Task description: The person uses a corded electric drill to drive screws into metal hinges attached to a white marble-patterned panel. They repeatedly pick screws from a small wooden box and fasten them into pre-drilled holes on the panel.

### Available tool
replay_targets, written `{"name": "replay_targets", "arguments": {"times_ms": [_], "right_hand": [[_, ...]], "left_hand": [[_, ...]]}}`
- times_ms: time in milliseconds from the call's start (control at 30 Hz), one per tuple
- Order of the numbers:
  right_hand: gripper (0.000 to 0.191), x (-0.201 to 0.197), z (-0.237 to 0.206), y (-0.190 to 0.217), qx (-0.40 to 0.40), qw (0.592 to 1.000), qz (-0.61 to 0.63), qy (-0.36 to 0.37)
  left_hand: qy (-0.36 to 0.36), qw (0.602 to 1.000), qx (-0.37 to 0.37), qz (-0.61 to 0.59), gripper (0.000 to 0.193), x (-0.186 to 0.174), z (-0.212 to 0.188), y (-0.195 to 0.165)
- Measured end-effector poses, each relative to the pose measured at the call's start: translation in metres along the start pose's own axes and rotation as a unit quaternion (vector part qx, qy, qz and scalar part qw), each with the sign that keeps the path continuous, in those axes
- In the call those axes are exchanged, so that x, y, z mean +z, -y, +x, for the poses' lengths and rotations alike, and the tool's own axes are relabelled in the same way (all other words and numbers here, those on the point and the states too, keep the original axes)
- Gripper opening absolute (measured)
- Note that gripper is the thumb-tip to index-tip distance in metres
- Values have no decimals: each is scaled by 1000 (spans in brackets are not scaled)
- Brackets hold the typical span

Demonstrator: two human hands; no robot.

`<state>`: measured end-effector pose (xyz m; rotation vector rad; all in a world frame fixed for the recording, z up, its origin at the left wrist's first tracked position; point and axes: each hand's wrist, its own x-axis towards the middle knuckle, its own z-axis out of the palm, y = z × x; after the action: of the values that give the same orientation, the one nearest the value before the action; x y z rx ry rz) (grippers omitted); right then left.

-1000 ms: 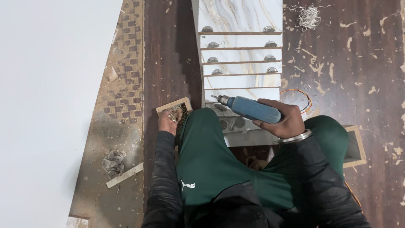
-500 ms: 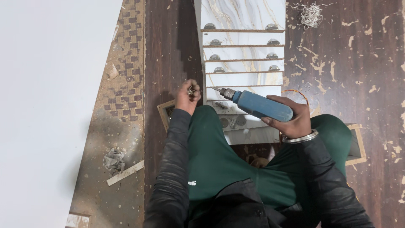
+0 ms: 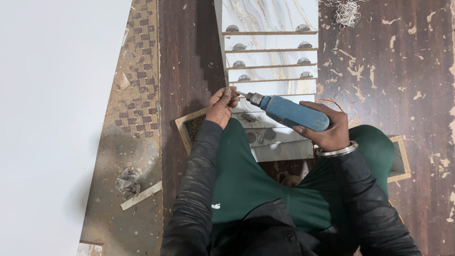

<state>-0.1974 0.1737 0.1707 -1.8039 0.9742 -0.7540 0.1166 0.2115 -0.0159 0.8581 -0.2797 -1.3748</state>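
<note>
Over your knees, just past the green trousers, your right hand (image 3: 327, 130) is wrapped around a blue drill (image 3: 291, 113), fingers closed tight over the back of its body. Its long axis runs nearly level across the view, tilted slightly so the rear sits lower at the right and the metal chuck points left and a little away from you. At the chuck's tip your left hand (image 3: 222, 105) is bunched up, fingertips pinched together around the bit or something small at its end; what exactly they grip is too small to tell.

To the left of your left knee lies a shallow wooden tray (image 3: 186, 128), partly hidden by your forearm, and it holds a heap of small dark screws (image 3: 194, 127). Another open wooden frame (image 3: 403, 161) sticks out beside your right knee; its contents are not visible.

Your drill has a worn, scuffed blue casing, rounded like a thick tube, with a grey metal nose. It hovers over a stack of marble-patterned white panels (image 3: 270, 52) stepped like stairs, each with round metal fittings near both ends. Those panels rest on a dark brown floor (image 3: 403, 85) strewn with pale wood chips. A crumpled rag (image 3: 127, 181) and a thin wooden strip (image 3: 141, 195) lie off to your left, beside a big white board (image 3: 52, 118).
</note>
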Motion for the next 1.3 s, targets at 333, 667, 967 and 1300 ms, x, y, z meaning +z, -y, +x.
{"name": "replay_targets", "arguments": {"times_ms": [333,667,967,1300], "right_hand": [[59,2,5,10,12,999,-32,13],[58,-13,16,26,-10,996,-86,35],[56,-20,56,46,-132,962,-226,78],[65,-9,134,62,-115,870,-463,128]], "left_hand": [[13,999,-7,37,35,4,2,1],[76,986,-35,144,39,5,8,-16],[57,970,-14,236,35,12,27,-22],[57,865,73,492,34,37,54,-35]]}}
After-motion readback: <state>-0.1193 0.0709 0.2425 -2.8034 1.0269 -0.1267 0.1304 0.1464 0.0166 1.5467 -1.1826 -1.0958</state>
